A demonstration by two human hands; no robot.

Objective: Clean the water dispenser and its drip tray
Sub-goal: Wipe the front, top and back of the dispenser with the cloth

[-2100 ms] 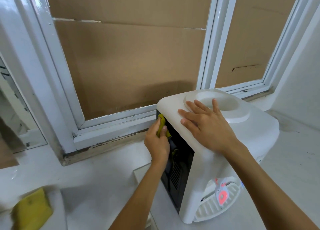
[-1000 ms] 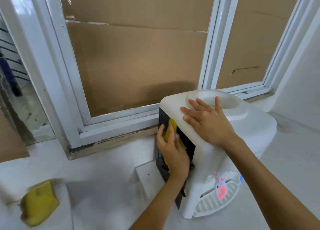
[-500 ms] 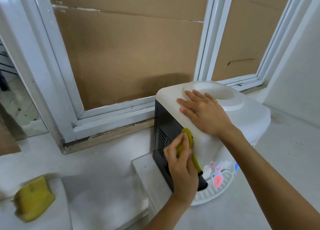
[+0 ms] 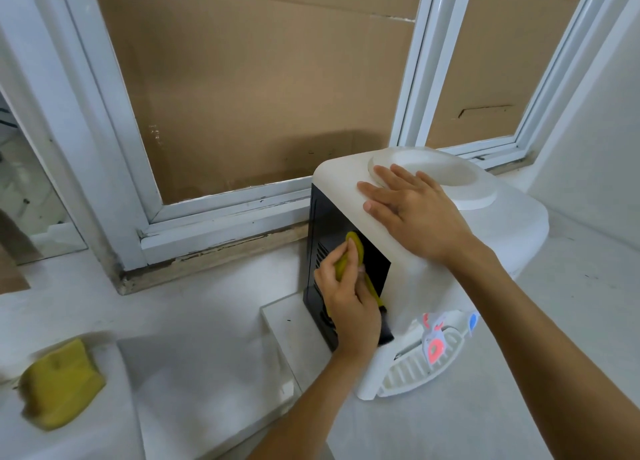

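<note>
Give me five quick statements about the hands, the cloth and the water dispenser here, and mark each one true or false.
1. The right hand lies flat on top of the water dispenser. True.
2. The left hand holds a blue sponge. False: it grips a yellow-green cloth.
3. The cloth is against the dispenser's black side panel. True.
4. The drip tray has been taken off and lies by the window. False: it sits at the dispenser's base, below the taps.
5. A large bottle stands in the dispenser's top recess. False: the recess holds no bottle.
</note>
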